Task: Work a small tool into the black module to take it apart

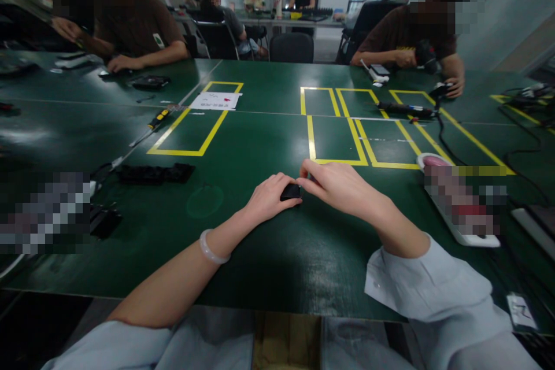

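Observation:
My left hand (271, 196) is closed around a small dark object (291, 191) with a smooth black surface, low over the green table. Much of that object is hidden by my fingers, and its kind cannot be made out. Against its right end are the curled fingertips of my right hand (336, 185), thumb and index close together. Whether something small is pinched between them is not visible. A pale bangle (212, 248) circles my left wrist.
Yellow tape rectangles (338, 162) mark the green table (269, 266). To the left lie a black strip-shaped item (156, 173) and a yellow-black screwdriver (159, 119). A white-rimmed tray (477, 240) and dark cables (446, 139) are at right. Co-workers (141, 29) sit opposite.

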A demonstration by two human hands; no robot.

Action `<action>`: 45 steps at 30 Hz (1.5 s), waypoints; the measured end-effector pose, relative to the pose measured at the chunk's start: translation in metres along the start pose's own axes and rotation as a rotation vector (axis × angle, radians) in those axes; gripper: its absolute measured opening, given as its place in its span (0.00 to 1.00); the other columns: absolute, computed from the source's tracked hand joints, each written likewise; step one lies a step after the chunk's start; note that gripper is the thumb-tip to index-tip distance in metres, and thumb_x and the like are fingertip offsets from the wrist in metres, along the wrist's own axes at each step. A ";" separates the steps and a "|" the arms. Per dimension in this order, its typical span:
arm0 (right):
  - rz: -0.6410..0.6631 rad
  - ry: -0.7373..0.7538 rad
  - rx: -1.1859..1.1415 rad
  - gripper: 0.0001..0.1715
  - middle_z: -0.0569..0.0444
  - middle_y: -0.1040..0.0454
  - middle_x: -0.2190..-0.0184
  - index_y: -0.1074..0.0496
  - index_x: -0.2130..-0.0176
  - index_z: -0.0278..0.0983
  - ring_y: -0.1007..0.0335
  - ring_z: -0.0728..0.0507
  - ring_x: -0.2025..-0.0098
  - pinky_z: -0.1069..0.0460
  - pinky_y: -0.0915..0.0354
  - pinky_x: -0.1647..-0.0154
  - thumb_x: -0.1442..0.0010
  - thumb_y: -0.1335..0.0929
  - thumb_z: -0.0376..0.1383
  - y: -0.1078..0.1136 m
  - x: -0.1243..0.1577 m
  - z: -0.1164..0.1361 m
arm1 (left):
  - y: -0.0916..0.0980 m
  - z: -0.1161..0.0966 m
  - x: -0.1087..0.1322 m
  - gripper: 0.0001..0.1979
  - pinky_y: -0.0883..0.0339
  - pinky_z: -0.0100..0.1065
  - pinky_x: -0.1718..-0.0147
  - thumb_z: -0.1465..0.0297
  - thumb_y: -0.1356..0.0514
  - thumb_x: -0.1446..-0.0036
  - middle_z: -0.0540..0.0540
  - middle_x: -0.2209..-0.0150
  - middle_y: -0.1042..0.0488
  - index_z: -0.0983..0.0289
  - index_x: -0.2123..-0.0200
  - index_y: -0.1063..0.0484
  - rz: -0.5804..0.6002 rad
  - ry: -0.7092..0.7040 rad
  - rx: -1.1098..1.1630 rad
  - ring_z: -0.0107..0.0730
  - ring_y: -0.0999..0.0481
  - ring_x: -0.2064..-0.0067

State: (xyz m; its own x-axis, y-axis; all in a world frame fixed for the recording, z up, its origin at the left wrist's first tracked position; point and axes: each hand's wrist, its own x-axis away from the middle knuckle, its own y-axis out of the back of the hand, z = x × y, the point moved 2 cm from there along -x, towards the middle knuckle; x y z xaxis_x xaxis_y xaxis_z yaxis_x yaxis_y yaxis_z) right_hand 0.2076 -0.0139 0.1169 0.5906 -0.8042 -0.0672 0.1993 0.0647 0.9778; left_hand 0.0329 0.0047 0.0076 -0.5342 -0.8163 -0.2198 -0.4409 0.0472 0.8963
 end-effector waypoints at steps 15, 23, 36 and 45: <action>-0.012 0.022 0.020 0.11 0.54 0.25 0.70 0.37 0.54 0.37 0.31 0.46 0.72 0.53 0.54 0.74 0.35 0.42 0.35 -0.002 0.001 0.000 | 0.002 -0.001 0.000 0.21 0.34 0.39 0.57 0.51 0.42 0.42 0.54 0.56 0.31 0.59 0.54 0.34 0.013 0.008 0.018 0.40 0.30 0.55; -0.005 0.003 0.038 0.17 0.54 0.27 0.73 0.35 0.60 0.38 0.31 0.46 0.71 0.53 0.54 0.74 0.32 0.44 0.46 -0.003 -0.001 -0.001 | 0.001 -0.001 -0.001 0.21 0.33 0.38 0.60 0.50 0.43 0.42 0.54 0.59 0.31 0.61 0.56 0.33 0.002 0.002 0.000 0.40 0.29 0.57; -0.022 0.027 -0.010 0.10 0.54 0.25 0.69 0.38 0.54 0.37 0.32 0.46 0.71 0.54 0.52 0.73 0.36 0.42 0.35 -0.002 0.001 0.002 | 0.003 -0.002 0.000 0.21 0.33 0.39 0.58 0.52 0.42 0.42 0.54 0.56 0.30 0.60 0.54 0.34 0.017 0.004 0.009 0.40 0.29 0.55; 0.021 0.001 0.046 0.16 0.55 0.27 0.73 0.35 0.57 0.38 0.33 0.46 0.73 0.53 0.54 0.74 0.31 0.45 0.45 -0.003 -0.001 0.001 | 0.001 -0.001 0.000 0.21 0.33 0.38 0.59 0.51 0.42 0.43 0.54 0.58 0.30 0.60 0.56 0.33 0.001 0.009 0.005 0.40 0.29 0.56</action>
State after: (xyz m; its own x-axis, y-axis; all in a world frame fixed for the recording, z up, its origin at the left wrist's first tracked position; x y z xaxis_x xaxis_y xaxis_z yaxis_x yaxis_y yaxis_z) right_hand 0.2060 -0.0140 0.1140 0.5951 -0.8023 -0.0465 0.1506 0.0544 0.9871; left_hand 0.0334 0.0041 0.0089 -0.5277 -0.8216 -0.2156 -0.4445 0.0507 0.8944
